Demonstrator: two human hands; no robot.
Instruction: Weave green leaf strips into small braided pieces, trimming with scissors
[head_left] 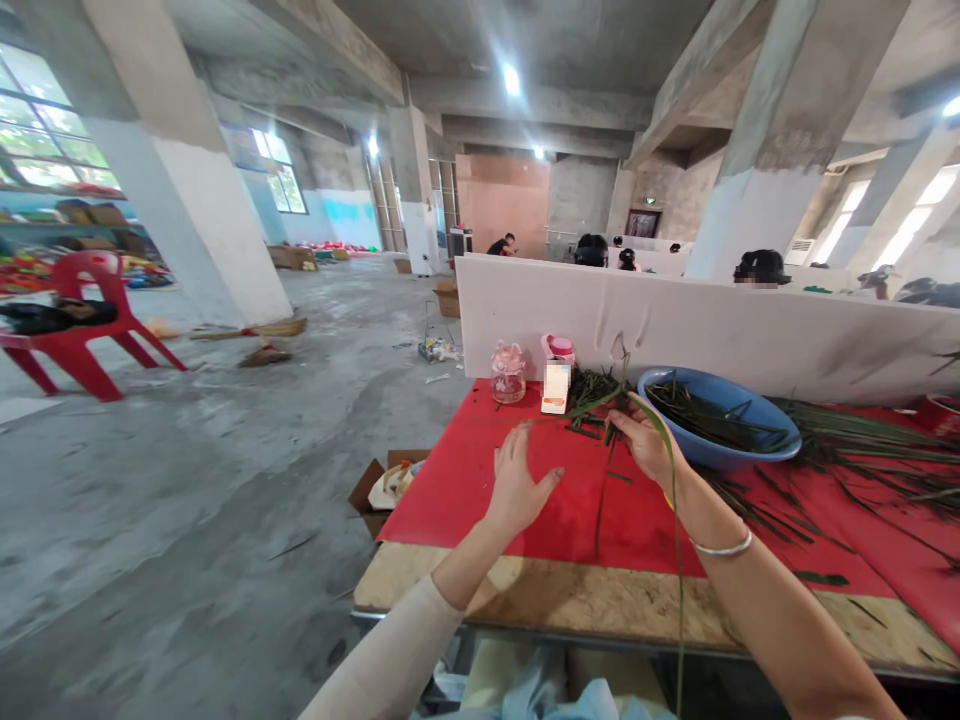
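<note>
My right hand [642,438] pinches several long green leaf strips [666,440] where they cross; one strip trails down past the table's front edge. To its left, my left hand [520,480] hovers over the red table cover [457,490], fingers stretched and thumb apart, holding nothing. Behind my right hand lies a small heap of cut leaf pieces [592,388]. Close on the right stands a blue basin [720,455] with dark leaf strips inside. A lit phone [555,388] leans upright near the heap.
A pink-lidded jar [508,375] and a pink cup [559,347] stand by the white partition [525,300]. Long leaf strips [877,455] spread across the right side. A cardboard box [367,500] sits beside the table on the left. A red chair [90,320] is farther left; several people are beyond the partition.
</note>
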